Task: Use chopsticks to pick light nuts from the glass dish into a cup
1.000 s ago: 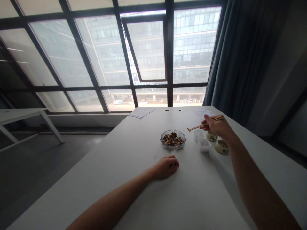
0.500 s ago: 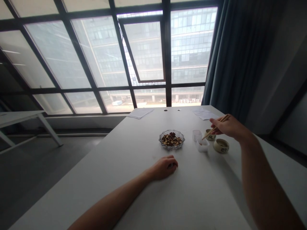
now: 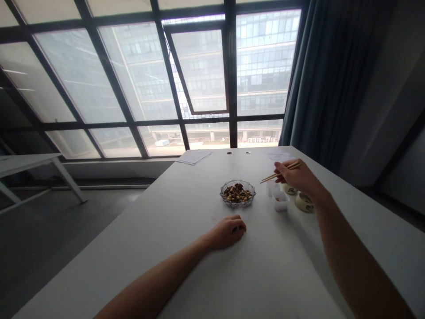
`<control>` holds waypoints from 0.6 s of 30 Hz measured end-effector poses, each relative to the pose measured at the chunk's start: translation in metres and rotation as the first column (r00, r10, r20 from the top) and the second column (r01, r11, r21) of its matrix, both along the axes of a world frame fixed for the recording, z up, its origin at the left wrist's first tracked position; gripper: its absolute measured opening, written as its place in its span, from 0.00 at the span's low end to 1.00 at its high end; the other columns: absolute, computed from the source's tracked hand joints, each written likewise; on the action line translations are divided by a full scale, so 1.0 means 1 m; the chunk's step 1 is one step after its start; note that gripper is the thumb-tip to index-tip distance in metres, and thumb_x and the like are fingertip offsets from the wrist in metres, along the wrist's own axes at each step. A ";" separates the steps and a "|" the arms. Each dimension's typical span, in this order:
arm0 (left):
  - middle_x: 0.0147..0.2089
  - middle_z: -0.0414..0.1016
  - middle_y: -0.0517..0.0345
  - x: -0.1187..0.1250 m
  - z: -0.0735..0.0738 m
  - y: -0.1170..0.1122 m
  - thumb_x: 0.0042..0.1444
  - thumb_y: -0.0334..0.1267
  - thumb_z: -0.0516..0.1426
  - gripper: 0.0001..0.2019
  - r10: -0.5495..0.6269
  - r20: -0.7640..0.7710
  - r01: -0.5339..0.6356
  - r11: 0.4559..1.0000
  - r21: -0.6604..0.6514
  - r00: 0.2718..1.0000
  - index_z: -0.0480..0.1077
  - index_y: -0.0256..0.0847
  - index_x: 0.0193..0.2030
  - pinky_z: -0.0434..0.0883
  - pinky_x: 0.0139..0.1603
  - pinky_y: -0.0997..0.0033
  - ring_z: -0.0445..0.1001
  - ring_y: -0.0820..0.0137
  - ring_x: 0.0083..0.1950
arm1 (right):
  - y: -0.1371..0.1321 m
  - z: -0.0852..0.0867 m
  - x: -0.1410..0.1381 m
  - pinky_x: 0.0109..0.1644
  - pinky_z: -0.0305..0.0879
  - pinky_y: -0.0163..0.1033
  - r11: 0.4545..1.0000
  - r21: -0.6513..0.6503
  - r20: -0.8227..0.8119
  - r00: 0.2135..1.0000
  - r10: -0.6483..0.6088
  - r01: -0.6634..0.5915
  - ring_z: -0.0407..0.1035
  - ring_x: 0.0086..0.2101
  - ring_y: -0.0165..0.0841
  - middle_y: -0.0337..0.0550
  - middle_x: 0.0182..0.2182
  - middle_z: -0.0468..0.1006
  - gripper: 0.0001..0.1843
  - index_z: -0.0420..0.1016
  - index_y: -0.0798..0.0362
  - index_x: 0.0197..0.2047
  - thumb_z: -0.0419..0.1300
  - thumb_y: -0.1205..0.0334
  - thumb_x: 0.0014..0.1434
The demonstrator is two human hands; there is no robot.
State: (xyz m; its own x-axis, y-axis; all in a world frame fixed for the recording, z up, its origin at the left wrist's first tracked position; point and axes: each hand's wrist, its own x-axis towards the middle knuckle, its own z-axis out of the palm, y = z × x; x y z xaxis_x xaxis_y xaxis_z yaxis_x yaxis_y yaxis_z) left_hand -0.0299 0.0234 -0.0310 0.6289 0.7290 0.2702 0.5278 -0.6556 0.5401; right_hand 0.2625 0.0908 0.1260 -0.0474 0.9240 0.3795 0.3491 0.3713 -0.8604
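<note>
My right hand (image 3: 292, 173) grips a pair of wooden chopsticks (image 3: 272, 177), whose tips point left, above the table between the glass bowl and the plastic cups. The scalloped clear glass bowl (image 3: 254, 195) holds mixed nuts and dried bits (image 3: 238, 193). Below my right hand are two small clear plastic cups. The nearer cup (image 3: 281, 204) has a small brown piece in it; the farther cup (image 3: 272, 188) is partly behind the chopsticks. My left hand (image 3: 229, 232) rests on the table with its fingers curled in, a little in front of the bowl, holding nothing visible.
Two cream pots with dark characters, one nearer (image 3: 303, 202) and one farther (image 3: 290, 189), stand right of the cups, partly hidden by my right hand and wrist. Paper sheets (image 3: 194, 157) lie at the white table's (image 3: 186, 212) far left, more paper (image 3: 279, 154) at the far right.
My right hand has moved left with the chopsticks. Their tips have left the nearer plastic cup and now hover near the glass bowl's right side. My left hand stays where it was.
</note>
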 end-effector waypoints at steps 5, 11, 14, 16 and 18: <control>0.42 0.74 0.55 0.000 0.002 0.001 0.61 0.30 0.57 0.08 -0.004 0.014 0.004 1.000 0.001 1.000 0.77 0.39 0.44 0.69 0.42 0.76 0.72 0.71 0.39 | 0.008 -0.018 -0.034 0.25 0.74 0.35 0.987 0.083 0.069 0.989 0.132 -0.138 0.79 0.25 0.37 0.51 0.28 0.84 0.24 0.82 0.56 0.32 0.62 0.42 0.64; 0.42 0.74 0.56 -0.001 0.006 0.000 0.61 0.29 0.57 0.08 -0.006 0.025 0.006 1.000 0.012 1.000 0.77 0.39 0.44 0.69 0.43 0.76 0.71 0.72 0.38 | 0.015 -0.045 -0.069 0.26 0.69 0.35 0.945 0.122 0.161 0.946 0.282 -0.302 0.78 0.24 0.38 0.45 0.21 0.80 0.25 0.79 0.56 0.29 0.59 0.44 0.67; 0.42 0.74 0.56 -0.001 0.007 0.000 0.61 0.29 0.57 0.08 -0.004 0.018 0.003 1.000 0.012 1.000 0.77 0.40 0.44 0.69 0.43 0.76 0.71 0.71 0.39 | 0.018 -0.055 -0.075 0.26 0.66 0.35 0.949 0.102 0.219 0.937 0.272 -0.299 0.76 0.23 0.37 0.43 0.20 0.79 0.24 0.79 0.55 0.28 0.59 0.44 0.66; 0.42 0.74 0.56 -0.001 0.009 -0.001 0.61 0.30 0.57 0.08 -0.001 0.012 0.001 1.000 0.011 1.000 0.77 0.40 0.44 0.69 0.43 0.75 0.71 0.71 0.39 | 0.019 -0.060 -0.077 0.26 0.64 0.35 0.953 0.094 0.238 0.936 0.259 -0.287 0.75 0.23 0.37 0.43 0.19 0.79 0.25 0.79 0.55 0.27 0.59 0.44 0.65; 0.42 0.75 0.55 -0.001 0.010 -0.002 0.61 0.30 0.57 0.08 -0.001 0.011 0.001 1.000 0.011 1.000 0.77 0.39 0.44 0.70 0.43 0.75 0.72 0.71 0.38 | 0.020 -0.063 -0.078 0.26 0.63 0.34 0.953 0.095 0.246 0.935 0.257 -0.287 0.75 0.23 0.37 0.43 0.19 0.79 0.25 0.78 0.55 0.26 0.59 0.44 0.65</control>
